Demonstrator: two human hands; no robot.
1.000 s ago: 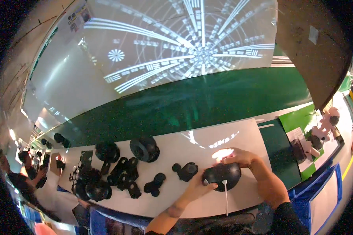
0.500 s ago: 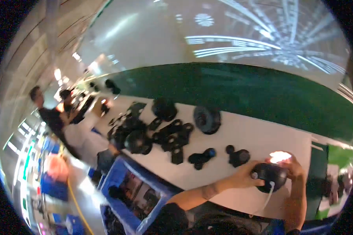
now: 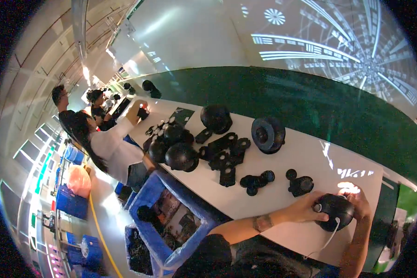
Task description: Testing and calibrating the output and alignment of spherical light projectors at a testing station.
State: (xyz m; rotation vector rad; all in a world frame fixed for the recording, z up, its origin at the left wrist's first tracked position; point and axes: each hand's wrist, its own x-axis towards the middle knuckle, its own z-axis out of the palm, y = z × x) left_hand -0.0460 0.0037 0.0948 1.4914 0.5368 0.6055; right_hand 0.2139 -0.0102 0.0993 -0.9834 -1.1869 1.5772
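A black, round-bodied projector (image 3: 330,215) is between my hands above the right end of the white table. My left hand (image 3: 306,209) grips its left side, the thumb lying across the front. Around its far right side curls my right hand (image 3: 359,203), fingers lit by a bright glow at the top; some fingertips are hidden. A white cable (image 3: 331,240) runs down from the body. Light patterns (image 3: 350,175) fall on the table beyond it, and a large radial pattern (image 3: 368,69) shows on the wall. Left of my hands lies a small black part with round ends (image 3: 300,184).
Another black jointed part (image 3: 257,182), a black wheel-shaped housing (image 3: 268,134), black domes (image 3: 181,156) and flat black brackets (image 3: 224,153) lie leftward on the table (image 3: 213,197). A blue bin (image 3: 160,241) stands at the near edge. Co-workers (image 3: 118,148) are along the far left.
The whole view has swung, so table and hands sit farther right in the picture, and it is sharper. Both hands stay on the projector. The pattern on the wall also sits farther right.
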